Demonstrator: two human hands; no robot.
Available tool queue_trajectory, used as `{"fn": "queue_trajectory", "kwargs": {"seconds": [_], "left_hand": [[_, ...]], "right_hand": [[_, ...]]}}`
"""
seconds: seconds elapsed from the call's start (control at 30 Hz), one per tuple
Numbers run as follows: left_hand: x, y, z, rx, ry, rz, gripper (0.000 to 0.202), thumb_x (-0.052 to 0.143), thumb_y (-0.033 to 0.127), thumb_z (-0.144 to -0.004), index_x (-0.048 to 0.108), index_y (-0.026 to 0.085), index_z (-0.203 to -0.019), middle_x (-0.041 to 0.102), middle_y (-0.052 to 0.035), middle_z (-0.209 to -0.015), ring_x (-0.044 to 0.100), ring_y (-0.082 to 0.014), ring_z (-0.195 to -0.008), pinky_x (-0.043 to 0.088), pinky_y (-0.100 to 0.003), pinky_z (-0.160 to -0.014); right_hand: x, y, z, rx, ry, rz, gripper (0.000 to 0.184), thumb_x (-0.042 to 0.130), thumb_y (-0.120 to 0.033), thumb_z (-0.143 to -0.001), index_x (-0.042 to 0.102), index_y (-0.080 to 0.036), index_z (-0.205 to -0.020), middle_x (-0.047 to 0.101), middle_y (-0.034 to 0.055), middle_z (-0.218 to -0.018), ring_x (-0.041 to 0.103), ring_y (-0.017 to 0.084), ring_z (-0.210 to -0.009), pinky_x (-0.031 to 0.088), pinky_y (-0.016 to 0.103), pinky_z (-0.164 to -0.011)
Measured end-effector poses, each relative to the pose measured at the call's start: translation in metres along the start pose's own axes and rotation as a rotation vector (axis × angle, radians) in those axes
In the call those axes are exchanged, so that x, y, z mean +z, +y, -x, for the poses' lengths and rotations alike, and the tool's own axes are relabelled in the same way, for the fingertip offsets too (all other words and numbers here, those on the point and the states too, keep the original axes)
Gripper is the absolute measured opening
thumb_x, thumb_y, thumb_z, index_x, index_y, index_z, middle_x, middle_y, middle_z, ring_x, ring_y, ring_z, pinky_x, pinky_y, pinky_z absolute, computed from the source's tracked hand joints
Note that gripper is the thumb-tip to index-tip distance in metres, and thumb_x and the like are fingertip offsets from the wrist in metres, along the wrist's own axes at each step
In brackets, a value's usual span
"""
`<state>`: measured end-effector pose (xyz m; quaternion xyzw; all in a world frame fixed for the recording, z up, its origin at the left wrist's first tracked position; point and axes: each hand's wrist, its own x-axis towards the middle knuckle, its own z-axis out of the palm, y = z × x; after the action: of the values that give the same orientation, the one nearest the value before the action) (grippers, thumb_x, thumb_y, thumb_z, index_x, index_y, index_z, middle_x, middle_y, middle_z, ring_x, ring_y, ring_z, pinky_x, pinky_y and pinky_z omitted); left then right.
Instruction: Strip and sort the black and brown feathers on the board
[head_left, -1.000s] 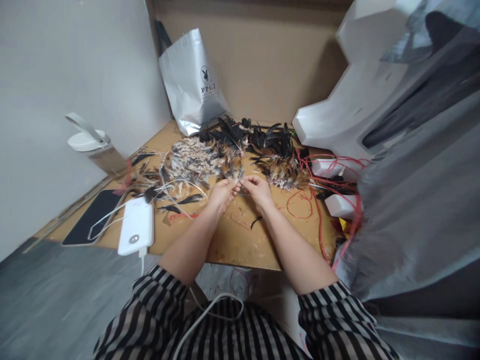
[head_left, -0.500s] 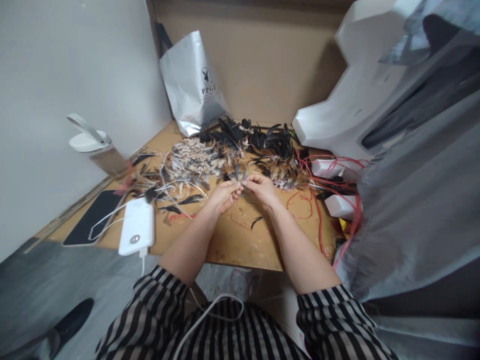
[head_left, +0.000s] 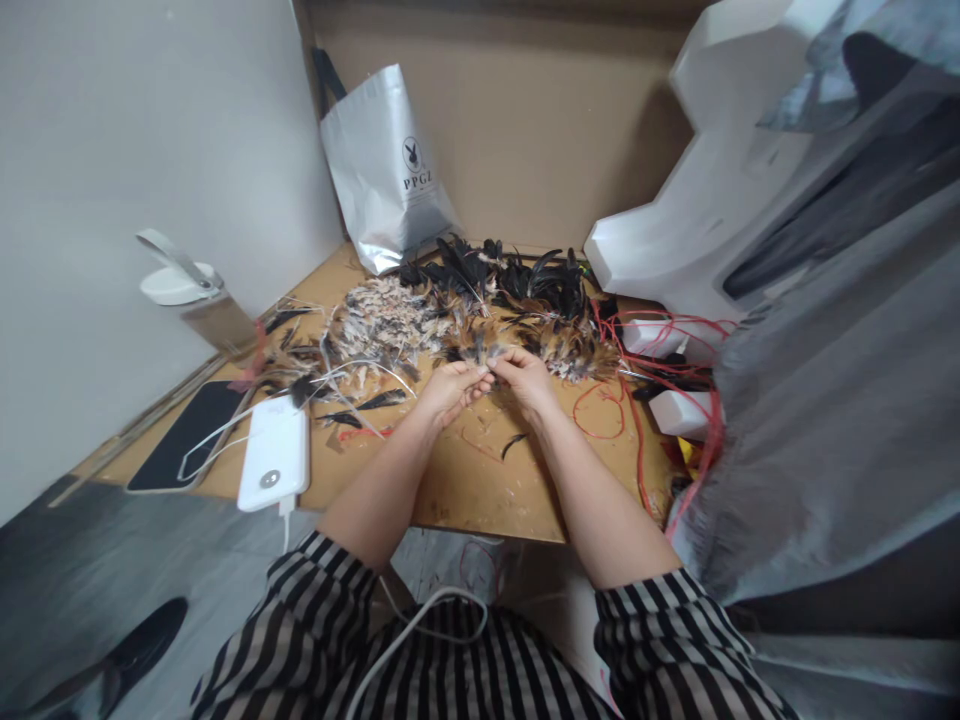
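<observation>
My left hand (head_left: 454,390) and my right hand (head_left: 525,380) meet at the middle of the wooden table (head_left: 480,490). Both are closed, fingertips pinched together around the base of a small brown and grey feather bunch (head_left: 480,342). Its quill ends are mostly hidden by my fingers. Right behind it lie piles of feathers: pale, fluffy ones (head_left: 382,320) to the left, brown bunches (head_left: 574,345) to the right, and long black ones (head_left: 469,270) at the back. A single dark feather (head_left: 514,442) rests on the tabletop near my right wrist.
On the left are a white power bank (head_left: 274,455) with cables, a dark phone (head_left: 187,435) and a lidded cup (head_left: 214,310). A silver bag (head_left: 386,180) stands at the back. Red string (head_left: 637,430) tangles around white blocks (head_left: 679,412) on the right, beside grey cloth (head_left: 840,430).
Both hands have shifted very slightly to the right, still pinched together at the feather bunch. Everything else on the table looks the same.
</observation>
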<state>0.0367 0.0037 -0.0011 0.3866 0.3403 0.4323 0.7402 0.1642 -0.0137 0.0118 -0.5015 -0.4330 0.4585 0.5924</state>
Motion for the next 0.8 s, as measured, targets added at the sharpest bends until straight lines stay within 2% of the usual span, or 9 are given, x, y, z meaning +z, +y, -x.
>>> {"fn": "queue_trajectory", "kwargs": {"seconds": [0.2, 0.5, 0.7, 0.8], "left_hand": [[0.0003, 0.0011, 0.0011, 0.056, 0.005, -0.082, 0.013, 0.07, 0.02, -0.066, 0.063, 0.008, -0.064, 0.062, -0.0042, -0.058, 0.052, -0.0039, -0.046, 0.037, -0.013, -0.044], [0.0018, 0.0025, 0.004, 0.001, -0.052, -0.145, 0.018, 0.071, 0.024, -0.065, 0.065, 0.008, -0.072, 0.068, -0.0112, -0.075, 0.058, -0.0074, -0.053, 0.04, -0.016, -0.047], [0.0011, 0.0026, 0.0038, 0.033, -0.054, -0.221, 0.018, 0.069, 0.025, -0.066, 0.064, 0.008, -0.068, 0.067, -0.0095, -0.064, 0.055, -0.0068, -0.047, 0.039, -0.016, -0.045], [0.0017, 0.0024, 0.004, 0.045, -0.049, -0.287, 0.016, 0.067, 0.023, -0.066, 0.064, 0.007, -0.067, 0.067, -0.01, -0.067, 0.055, -0.0065, -0.045, 0.039, -0.017, -0.044]], "right_hand": [[-0.0035, 0.0013, 0.0002, 0.088, -0.16, -0.129, 0.028, 0.074, -0.038, -0.053, 0.063, -0.016, -0.068, 0.061, -0.0011, -0.062, 0.054, 0.01, -0.056, 0.043, 0.024, -0.059], [-0.0055, 0.0083, -0.0024, 0.085, -0.143, -0.119, 0.026, 0.075, -0.038, -0.052, 0.062, -0.017, -0.062, 0.062, -0.0018, -0.061, 0.055, 0.011, -0.057, 0.045, 0.025, -0.06], [-0.0047, 0.0063, -0.0003, 0.054, -0.134, -0.075, 0.028, 0.073, -0.039, -0.054, 0.061, -0.016, -0.062, 0.059, -0.003, -0.057, 0.051, 0.009, -0.053, 0.041, 0.022, -0.055], [-0.0035, 0.0012, 0.0028, 0.023, -0.166, 0.032, 0.031, 0.072, -0.042, -0.053, 0.062, -0.015, -0.065, 0.059, -0.0021, -0.058, 0.05, 0.009, -0.052, 0.04, 0.023, -0.054]]}}
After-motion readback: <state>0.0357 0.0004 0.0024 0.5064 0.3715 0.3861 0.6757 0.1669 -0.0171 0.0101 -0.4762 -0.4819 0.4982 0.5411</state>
